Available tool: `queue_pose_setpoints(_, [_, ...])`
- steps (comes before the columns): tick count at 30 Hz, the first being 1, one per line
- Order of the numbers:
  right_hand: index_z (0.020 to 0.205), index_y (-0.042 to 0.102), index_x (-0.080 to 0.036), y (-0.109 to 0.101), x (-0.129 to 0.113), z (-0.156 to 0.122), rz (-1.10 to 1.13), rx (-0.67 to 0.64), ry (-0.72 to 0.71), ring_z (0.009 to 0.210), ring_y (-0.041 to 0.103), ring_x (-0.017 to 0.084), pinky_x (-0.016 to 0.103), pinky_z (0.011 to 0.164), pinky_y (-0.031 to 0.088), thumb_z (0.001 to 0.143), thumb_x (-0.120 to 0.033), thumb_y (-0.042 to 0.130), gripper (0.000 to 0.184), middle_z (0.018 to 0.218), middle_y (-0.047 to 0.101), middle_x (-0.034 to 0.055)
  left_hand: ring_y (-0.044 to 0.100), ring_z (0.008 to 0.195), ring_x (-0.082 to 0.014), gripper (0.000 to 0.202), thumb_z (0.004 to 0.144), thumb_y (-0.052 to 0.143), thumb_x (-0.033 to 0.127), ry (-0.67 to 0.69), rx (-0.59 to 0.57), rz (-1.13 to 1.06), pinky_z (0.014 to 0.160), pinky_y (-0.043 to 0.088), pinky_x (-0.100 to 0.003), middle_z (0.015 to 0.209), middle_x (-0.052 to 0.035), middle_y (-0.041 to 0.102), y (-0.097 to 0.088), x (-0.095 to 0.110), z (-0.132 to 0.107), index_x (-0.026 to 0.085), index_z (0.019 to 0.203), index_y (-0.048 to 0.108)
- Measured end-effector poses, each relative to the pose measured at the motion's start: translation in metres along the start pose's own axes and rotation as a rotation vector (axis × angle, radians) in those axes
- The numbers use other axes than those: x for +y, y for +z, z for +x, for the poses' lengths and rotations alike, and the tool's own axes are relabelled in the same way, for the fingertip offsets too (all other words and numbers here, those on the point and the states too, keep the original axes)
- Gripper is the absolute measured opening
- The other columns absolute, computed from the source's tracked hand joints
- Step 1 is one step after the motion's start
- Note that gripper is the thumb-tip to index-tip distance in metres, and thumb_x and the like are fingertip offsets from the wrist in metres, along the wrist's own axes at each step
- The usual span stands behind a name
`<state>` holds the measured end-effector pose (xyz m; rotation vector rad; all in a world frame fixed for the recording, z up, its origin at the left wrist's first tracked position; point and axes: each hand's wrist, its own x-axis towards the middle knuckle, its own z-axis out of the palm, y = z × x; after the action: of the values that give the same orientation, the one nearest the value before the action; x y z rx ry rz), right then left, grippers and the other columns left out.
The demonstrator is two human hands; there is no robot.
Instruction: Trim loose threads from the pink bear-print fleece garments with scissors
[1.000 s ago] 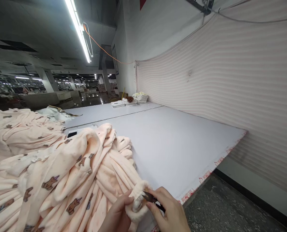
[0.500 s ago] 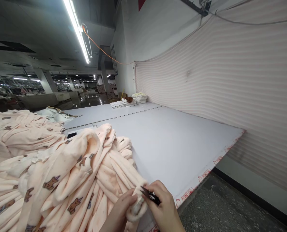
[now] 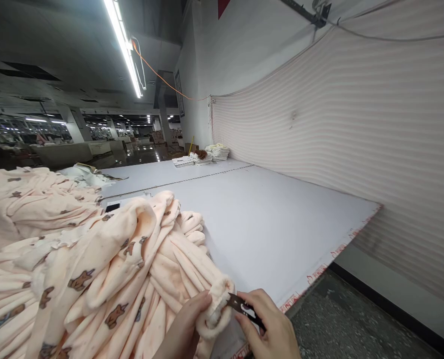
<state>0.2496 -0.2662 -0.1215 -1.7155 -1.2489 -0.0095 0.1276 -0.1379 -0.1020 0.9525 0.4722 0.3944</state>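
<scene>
A pale pink fleece garment (image 3: pixel 177 259) printed with small brown animals lies heaped in front of me. My left hand (image 3: pixel 188 319) is closed on the end of one tube-like part, thumb on top near its opening. That rolled, fuzzy opening (image 3: pixel 216 319) faces me and shows a whitish inside. In my right hand (image 3: pixel 264 324) is a pair of black thread snips (image 3: pixel 247 310), gripped between thumb and fingers. The blade tips point left, right at the edge of the opening; whether they touch the fabric I cannot tell.
More pink printed fleece (image 3: pixel 38 199) is piled at the left. A dark phone-like object (image 3: pixel 112 207) lies behind the heap. Folded white stacks (image 3: pixel 217 152) stand at the table's (image 3: pixel 281 219) far end. A striped cloth (image 3: pixel 337 114) hangs along the right wall.
My right hand has drawn the snips a little to the right and down, away from my left thumb. The fleece opening now shows more fully. My left hand stays nearly where it was.
</scene>
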Motion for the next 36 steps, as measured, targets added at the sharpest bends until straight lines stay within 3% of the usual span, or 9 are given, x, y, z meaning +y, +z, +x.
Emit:
queue_pose_setpoints(4, [0.112,0.059,-0.027,0.002,0.002,0.002,-0.238,0.040,-0.158,0.074,0.063,0.020,0.026,0.062,0.046,0.091,-0.031,0.047,0.025,0.090,0.066,0.0040,0.062,0.094,-0.0310,0.037,0.071,0.065,0.039,-0.001,0.019,-0.033,0.089,0.044,-0.041,0.085,-0.0110,0.072,-0.003,-0.004,0.003,0.011,0.093,0.072])
queue_pose_setpoints(12, [0.111,0.062,-0.025,0.005,0.001,0.006,-0.217,0.046,-0.188,0.075,0.063,0.018,0.026,0.064,0.046,0.092,-0.032,0.047,0.025,0.089,0.067,0.0041,0.061,0.098,-0.0299,0.037,0.077,0.058,0.037,-0.018,-0.066,-0.088,0.098,0.038,-0.041,0.094,-0.0123,0.072,-0.004,-0.005,0.003,0.010,0.098,0.071])
queue_pose_setpoints(15, [0.104,0.065,-0.027,0.007,0.001,0.008,-0.141,0.056,-0.075,0.075,0.063,0.018,0.025,0.063,0.046,0.091,-0.031,0.049,0.021,0.087,0.068,0.0029,0.061,0.095,-0.0292,0.039,0.077,0.056,0.040,-0.043,-0.052,-0.055,0.093,0.039,-0.041,0.091,-0.0119,0.072,-0.003,-0.002,0.003,0.010,0.098,0.071])
queue_pose_setpoints(19, [0.108,0.060,-0.024,0.011,0.003,0.018,0.129,0.023,0.230,0.084,0.063,0.019,0.023,0.068,0.048,0.084,-0.032,0.058,0.025,0.097,0.067,0.0029,0.060,0.081,-0.0253,0.036,0.071,0.062,0.037,-0.039,-0.066,0.111,0.079,0.043,-0.035,0.082,-0.0073,0.070,-0.003,-0.002,0.000,0.014,0.096,0.070])
queue_pose_setpoints(21, [0.097,0.060,-0.021,0.015,0.005,0.022,0.279,-0.091,0.288,0.079,0.063,0.018,0.023,0.068,0.048,0.082,-0.029,0.058,0.017,0.087,0.067,0.0014,0.058,0.076,-0.0237,0.028,0.067,0.064,0.030,0.104,-0.005,0.370,0.073,0.042,-0.032,0.078,-0.0047,0.066,-0.005,-0.006,-0.003,0.017,0.091,0.069])
queue_pose_setpoints(23, [0.081,0.058,-0.020,0.020,0.007,0.021,0.271,-0.160,0.270,0.071,0.060,0.016,0.022,0.064,0.046,0.080,-0.021,0.054,0.004,0.074,0.064,-0.0010,0.055,0.078,-0.0235,0.019,0.070,0.058,0.024,0.374,0.195,0.700,0.072,0.040,-0.031,0.079,-0.0042,0.061,-0.010,-0.011,-0.007,0.019,0.088,0.066])
queue_pose_setpoints(25, [0.078,0.056,-0.020,0.024,0.010,0.014,0.113,-0.138,0.214,0.068,0.058,0.015,0.022,0.062,0.043,0.073,-0.010,0.050,0.013,0.072,0.062,-0.0016,0.051,0.076,-0.0223,0.013,0.074,0.051,0.018,0.614,0.436,0.918,0.070,0.038,-0.031,0.079,-0.0028,0.055,-0.017,-0.016,-0.012,0.022,0.085,0.058])
queue_pose_setpoints(27, [0.079,0.057,-0.022,0.025,0.010,0.005,-0.009,-0.133,0.158,0.067,0.058,0.015,0.022,0.061,0.041,0.065,-0.005,0.047,0.024,0.074,0.062,-0.0018,0.048,0.073,-0.0210,0.015,0.074,0.047,0.013,0.735,0.558,0.951,0.068,0.037,-0.030,0.078,-0.0007,0.049,-0.023,-0.020,-0.017,0.024,0.084,0.050])
queue_pose_setpoints(36, [0.109,0.064,-0.028,0.009,-0.019,0.000,0.047,-0.117,-0.034,0.075,0.062,0.017,0.022,0.062,0.046,0.086,-0.031,0.053,0.026,0.087,0.065,0.0024,0.047,0.079,-0.0203,0.018,0.073,0.046,0.008,0.902,0.425,0.801,0.073,0.039,-0.031,0.081,-0.0007,0.047,-0.027,-0.033,-0.024,0.025,0.078,0.044])
